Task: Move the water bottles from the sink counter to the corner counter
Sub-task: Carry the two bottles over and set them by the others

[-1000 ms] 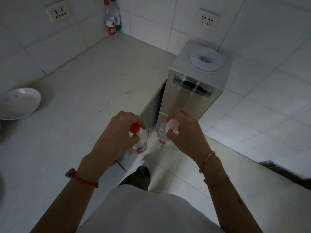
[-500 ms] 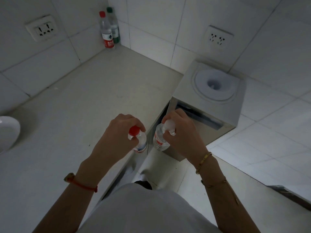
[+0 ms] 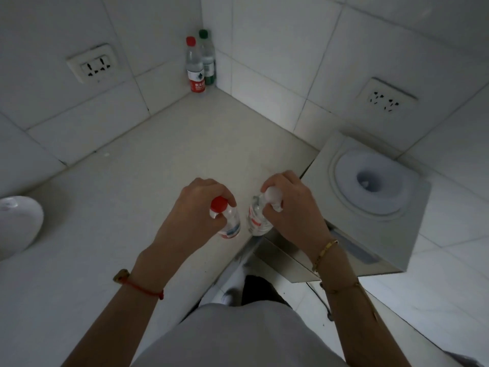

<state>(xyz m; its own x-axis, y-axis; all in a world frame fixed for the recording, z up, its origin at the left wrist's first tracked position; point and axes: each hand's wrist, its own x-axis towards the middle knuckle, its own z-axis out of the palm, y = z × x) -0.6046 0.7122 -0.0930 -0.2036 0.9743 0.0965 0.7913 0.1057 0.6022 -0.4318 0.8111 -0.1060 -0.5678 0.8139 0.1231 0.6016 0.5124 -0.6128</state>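
Observation:
My left hand grips a clear water bottle with a red cap by its neck. My right hand grips a second clear bottle with a white cap the same way. Both bottles hang side by side over the near right edge of the pale counter. Far back in the tiled corner stand two more bottles upright and touching: a red-capped, red-labelled bottle and a green-capped, green-labelled bottle behind it.
A water dispenser with an open round top stands against the counter's right side. A white bowl lies at the left edge. Wall sockets sit on the left wall and right wall. Tiled floor lies below on the right.
Both hands have carried their bottles forward from over the floor gap to above the counter's edge. The view has swung toward the corner, bringing the two standing bottles closer.

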